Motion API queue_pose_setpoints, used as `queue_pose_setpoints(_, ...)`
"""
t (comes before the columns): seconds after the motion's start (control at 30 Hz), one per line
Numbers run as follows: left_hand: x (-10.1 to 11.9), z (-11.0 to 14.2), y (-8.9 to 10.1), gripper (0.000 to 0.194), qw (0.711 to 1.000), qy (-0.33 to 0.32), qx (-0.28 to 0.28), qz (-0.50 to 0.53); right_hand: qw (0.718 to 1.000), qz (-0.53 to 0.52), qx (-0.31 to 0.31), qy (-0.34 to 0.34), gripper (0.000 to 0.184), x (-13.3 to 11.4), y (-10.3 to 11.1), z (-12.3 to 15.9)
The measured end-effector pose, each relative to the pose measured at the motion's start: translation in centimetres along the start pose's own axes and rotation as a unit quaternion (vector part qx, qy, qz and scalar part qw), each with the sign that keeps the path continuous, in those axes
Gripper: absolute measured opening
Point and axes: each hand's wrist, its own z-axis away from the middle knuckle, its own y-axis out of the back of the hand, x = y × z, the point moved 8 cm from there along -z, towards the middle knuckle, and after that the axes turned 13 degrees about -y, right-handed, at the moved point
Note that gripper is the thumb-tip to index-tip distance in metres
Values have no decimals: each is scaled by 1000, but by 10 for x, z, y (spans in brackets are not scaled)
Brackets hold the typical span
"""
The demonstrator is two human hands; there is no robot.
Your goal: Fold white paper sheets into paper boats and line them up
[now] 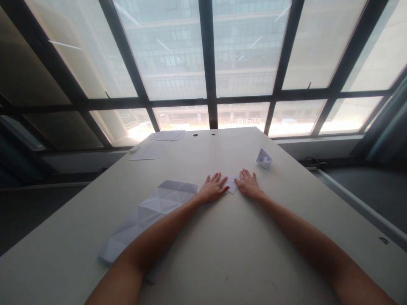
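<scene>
Head view looks down my two bare arms, stretched out over a pale table (286, 237). Both of my hands lie palm down on a small folded paper (232, 185) near the middle of the table. My left hand (213, 188) is spread flat, fingers apart and straight, its fingertips pressing on the left part of the paper. My right hand (248, 185) is flat as well, fingers a little fanned, covering the right part. Neither hand grips anything; they only press the paper against the tabletop. What shows of the paper between my hands is a white point aimed back toward me, the remainder hidden under my fingers.

To my left, partly under my left forearm, lies a big creased sheet (152, 212), flat on the table, its folds marking out triangles. Further out to the right, well apart from my right hand, stands a small paper boat (263, 158). At the far left end of the table lie a flat sheet (149, 151) and, just behind it, a thin stack (167, 135) of sheets. Two dark holes (204, 134) sit in the tabletop near its far edge. Beyond the table rise tall windows (178, 55) with dark frames
</scene>
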Motion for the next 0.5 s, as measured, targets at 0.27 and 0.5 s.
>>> queue_pose_setpoints(0.27, 6, 0, 3, 62, 999, -28, -15, -6, 986, -35, 89, 139, 45, -27, 21, 15)
queue_pose_setpoints(0.5, 11, 0, 4, 59, 999, -52, -14, 4, 976, -106, 3, 189, 43, -36, 7, 12)
